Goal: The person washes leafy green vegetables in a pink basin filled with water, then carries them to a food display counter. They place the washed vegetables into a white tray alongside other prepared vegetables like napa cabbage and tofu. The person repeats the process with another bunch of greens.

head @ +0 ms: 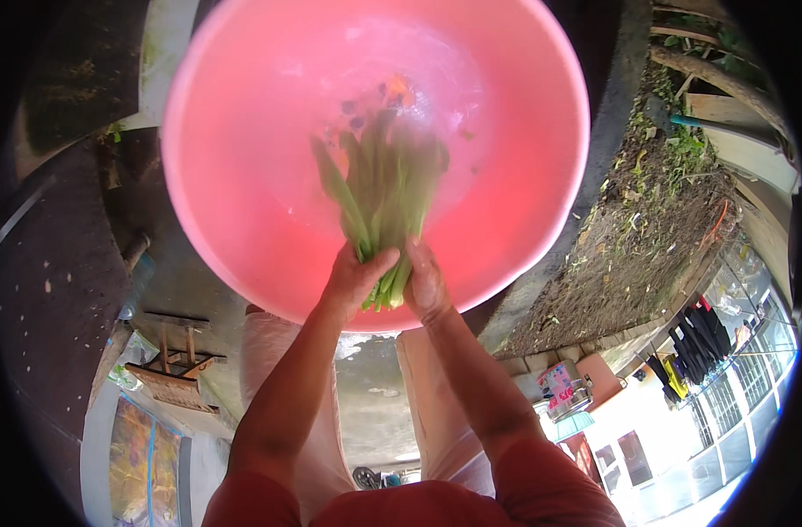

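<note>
A bunch of leafy green vegetables (391, 197) lies between my two hands, its cut stalk ends towards me and its leaves pointing away. My left hand (351, 277) grips the bunch from the left, thumb across the stalks. From the right, my right hand (428, 280) closes on the same stalks. Both are over the near part of a large pink plastic basin (526, 244). The leaf tips look blurred, and whether they are under water I cannot tell. Small dark bits and an orange patch (399, 89) show near the basin's middle.
Bare soil with plant scraps (611, 263) lies to the right of the basin, beside a concrete edge. A small wooden stool (177, 369) stands at the lower left. Dark clothes (700, 339) hang at the lower right. A dark surface (58, 283) is on the far left.
</note>
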`<state>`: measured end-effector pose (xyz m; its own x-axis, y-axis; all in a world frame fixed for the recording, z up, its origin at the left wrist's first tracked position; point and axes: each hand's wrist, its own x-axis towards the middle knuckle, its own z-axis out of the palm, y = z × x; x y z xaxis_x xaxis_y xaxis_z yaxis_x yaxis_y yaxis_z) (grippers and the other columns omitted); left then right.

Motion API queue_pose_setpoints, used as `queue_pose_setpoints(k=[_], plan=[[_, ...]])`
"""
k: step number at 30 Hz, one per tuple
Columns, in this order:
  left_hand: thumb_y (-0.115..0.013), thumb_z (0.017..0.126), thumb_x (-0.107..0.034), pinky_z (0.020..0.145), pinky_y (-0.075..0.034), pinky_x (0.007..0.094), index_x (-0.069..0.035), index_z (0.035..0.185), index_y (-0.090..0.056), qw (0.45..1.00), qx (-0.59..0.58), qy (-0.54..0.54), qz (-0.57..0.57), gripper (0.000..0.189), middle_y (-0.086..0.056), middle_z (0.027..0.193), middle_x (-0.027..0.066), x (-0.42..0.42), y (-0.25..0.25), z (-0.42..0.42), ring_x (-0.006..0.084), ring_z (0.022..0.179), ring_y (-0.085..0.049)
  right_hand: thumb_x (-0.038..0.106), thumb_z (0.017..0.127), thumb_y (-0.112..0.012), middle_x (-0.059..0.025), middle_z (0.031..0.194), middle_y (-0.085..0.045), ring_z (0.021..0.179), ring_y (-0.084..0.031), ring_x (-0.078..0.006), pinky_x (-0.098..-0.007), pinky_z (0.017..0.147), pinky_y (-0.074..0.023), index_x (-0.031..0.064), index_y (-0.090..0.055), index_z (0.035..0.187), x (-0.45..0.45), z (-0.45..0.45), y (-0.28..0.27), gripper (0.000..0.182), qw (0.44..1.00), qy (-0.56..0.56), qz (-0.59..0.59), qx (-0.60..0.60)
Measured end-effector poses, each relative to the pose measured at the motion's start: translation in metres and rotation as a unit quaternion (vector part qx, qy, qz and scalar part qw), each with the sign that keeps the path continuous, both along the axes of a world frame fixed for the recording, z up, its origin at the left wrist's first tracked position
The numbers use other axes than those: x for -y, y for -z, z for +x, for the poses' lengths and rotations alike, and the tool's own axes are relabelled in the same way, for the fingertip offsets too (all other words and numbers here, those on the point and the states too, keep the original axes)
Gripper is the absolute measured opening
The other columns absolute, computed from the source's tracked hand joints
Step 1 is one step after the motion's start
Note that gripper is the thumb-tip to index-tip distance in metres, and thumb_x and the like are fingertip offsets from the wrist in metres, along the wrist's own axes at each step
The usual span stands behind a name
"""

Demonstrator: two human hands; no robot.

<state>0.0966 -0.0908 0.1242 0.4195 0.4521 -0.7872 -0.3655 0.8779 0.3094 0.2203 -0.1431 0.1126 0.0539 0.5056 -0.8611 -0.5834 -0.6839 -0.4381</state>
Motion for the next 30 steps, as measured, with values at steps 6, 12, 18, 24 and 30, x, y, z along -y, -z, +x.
queue_pose_setpoints(k=[6, 12, 18, 24, 30], plan=[[-0.069, 0.080, -0.023, 0.080, -0.045, 0.0270, -0.003, 0.115, -0.049, 0.964, -0.169, 0.159, 0.131, 0.045, -0.057, 0.103, 0.0029, -0.023, -0.079, 0.000, 0.0125, 0.092, -0.054, 0.035, 0.090, -0.050, -0.0112, 0.109, -0.051, 0.101, -0.047, -0.0185, -0.0340, 0.086, -0.0383, 0.0004, -0.047, 0.116, -0.027, -0.014, -0.095, 0.043, 0.984, -0.110, 0.101, 0.099], [-0.047, 0.092, -0.018, 0.096, -0.035, 0.0308, -0.001, 0.136, -0.024, 0.965, -0.196, 0.075, 0.155, 0.053, -0.041, 0.129, 0.0124, -0.068, -0.144, 0.024, 0.0183, 0.118, -0.039, 0.027, 0.094, -0.043, -0.0134, 0.126, -0.045, 0.119, -0.039, -0.0202, -0.0317, 0.100, -0.0301, -0.0013, -0.034, 0.132, -0.101, -0.017, -0.163, 0.047, 0.962, -0.089, 0.155, 0.206], [-0.056, 0.089, -0.029, 0.083, -0.043, 0.0279, 0.000, 0.120, -0.046, 0.936, -0.152, 0.000, 0.317, 0.044, -0.056, 0.110, 0.0061, -0.168, -0.238, 0.047, 0.0137, 0.096, -0.053, 0.022, 0.093, -0.044, -0.0169, 0.136, -0.037, 0.124, -0.037, -0.0244, -0.0324, 0.100, -0.0308, 0.0035, -0.018, 0.141, -0.196, 0.006, -0.260, 0.057, 0.928, -0.035, 0.293, 0.227], [-0.050, 0.088, -0.036, 0.081, -0.044, 0.0334, -0.004, 0.120, -0.050, 0.913, -0.331, 0.236, 0.044, 0.045, -0.059, 0.108, 0.0113, 0.002, -0.112, -0.001, 0.0183, 0.098, -0.055, 0.018, 0.089, -0.044, -0.0171, 0.123, -0.047, 0.115, -0.044, -0.0258, -0.0373, 0.098, -0.0334, 0.0039, -0.034, 0.132, -0.057, -0.041, -0.150, 0.047, 0.987, -0.084, -0.033, 0.132], [-0.046, 0.090, -0.036, 0.087, -0.041, 0.0329, -0.004, 0.127, -0.043, 0.891, -0.345, 0.292, 0.033, 0.049, -0.055, 0.118, 0.0142, -0.026, -0.187, 0.037, 0.0206, 0.106, -0.053, 0.026, 0.090, -0.042, -0.0199, 0.115, -0.053, 0.106, -0.050, -0.0262, -0.0365, 0.093, -0.0362, 0.0001, -0.045, 0.124, -0.068, -0.009, -0.207, 0.043, 0.978, -0.039, 0.061, 0.197]])
